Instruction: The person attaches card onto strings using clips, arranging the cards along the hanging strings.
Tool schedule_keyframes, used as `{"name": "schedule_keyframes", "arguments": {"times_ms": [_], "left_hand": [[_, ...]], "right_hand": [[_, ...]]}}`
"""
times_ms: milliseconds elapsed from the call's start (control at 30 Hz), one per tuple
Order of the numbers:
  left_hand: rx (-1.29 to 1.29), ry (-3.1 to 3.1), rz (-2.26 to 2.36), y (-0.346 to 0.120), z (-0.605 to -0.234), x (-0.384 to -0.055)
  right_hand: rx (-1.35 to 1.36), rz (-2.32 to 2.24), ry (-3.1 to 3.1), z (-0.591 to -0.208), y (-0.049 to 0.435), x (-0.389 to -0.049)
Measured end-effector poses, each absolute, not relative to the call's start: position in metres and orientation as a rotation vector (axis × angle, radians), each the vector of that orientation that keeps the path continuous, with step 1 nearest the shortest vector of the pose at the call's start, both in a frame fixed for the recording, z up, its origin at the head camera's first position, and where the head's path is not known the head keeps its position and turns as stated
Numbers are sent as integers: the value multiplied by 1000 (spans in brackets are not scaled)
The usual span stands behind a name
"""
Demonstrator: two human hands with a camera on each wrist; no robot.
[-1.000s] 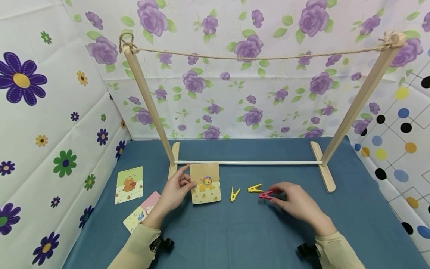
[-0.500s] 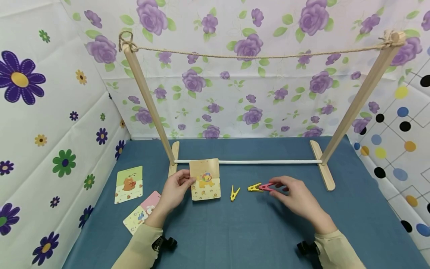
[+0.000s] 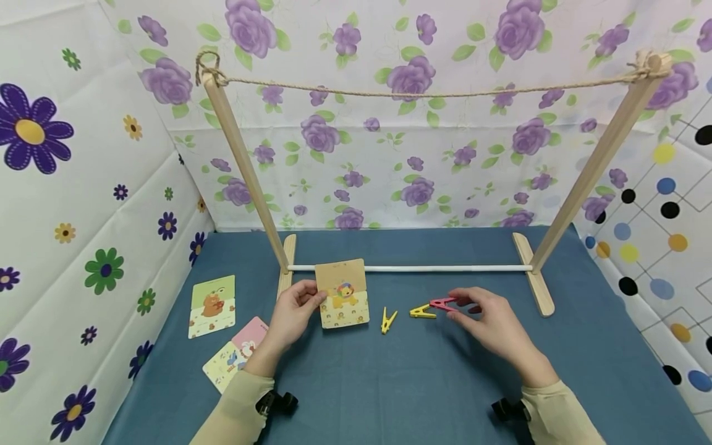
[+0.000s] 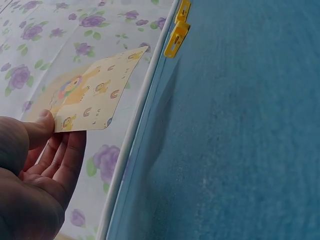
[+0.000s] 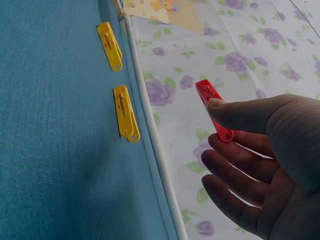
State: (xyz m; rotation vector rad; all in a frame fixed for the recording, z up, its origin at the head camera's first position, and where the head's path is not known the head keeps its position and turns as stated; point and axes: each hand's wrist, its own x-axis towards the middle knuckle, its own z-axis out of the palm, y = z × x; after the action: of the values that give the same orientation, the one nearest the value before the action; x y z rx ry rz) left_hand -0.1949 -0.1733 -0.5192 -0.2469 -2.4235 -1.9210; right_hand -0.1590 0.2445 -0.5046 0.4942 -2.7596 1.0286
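My left hand point(image 3: 295, 309) pinches the left edge of a tan and yellow card point(image 3: 343, 309) with a lion picture, between thumb and fingers. In the left wrist view the card point(image 4: 95, 95) is lifted off the cloth and tilted. A red clothespin point(image 3: 442, 304) is held between thumb and forefinger of my right hand point(image 3: 492, 321); the right wrist view shows this red clothespin point(image 5: 215, 111) raised, its other fingers loosely spread. Two yellow clothespins lie on the cloth between the hands: one yellow clothespin point(image 3: 389, 321) near the card, another yellow clothespin point(image 3: 423, 311) just left of the red one.
A wooden frame point(image 3: 245, 167) stands behind the hands, with a twine line point(image 3: 356, 93) tied across its tops and a white rod point(image 3: 445, 269) low between its feet. A green card point(image 3: 213, 306) and a pink and yellow card point(image 3: 236, 352) lie at left on the blue cloth point(image 3: 384, 395).
The left hand has raised the lion card a little off the cloth and shifted it slightly right. My right hand has lifted the red clothespin up from the cloth.
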Motion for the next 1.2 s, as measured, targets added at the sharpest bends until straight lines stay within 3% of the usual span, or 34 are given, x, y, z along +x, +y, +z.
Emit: {"name": "schedule_keyframes", "arguments": {"times_ms": [1200], "left_hand": [[-313, -2363, -1844, -179, -457, -212]], "right_hand": [[726, 913, -2556, -419, 226, -190]]}}
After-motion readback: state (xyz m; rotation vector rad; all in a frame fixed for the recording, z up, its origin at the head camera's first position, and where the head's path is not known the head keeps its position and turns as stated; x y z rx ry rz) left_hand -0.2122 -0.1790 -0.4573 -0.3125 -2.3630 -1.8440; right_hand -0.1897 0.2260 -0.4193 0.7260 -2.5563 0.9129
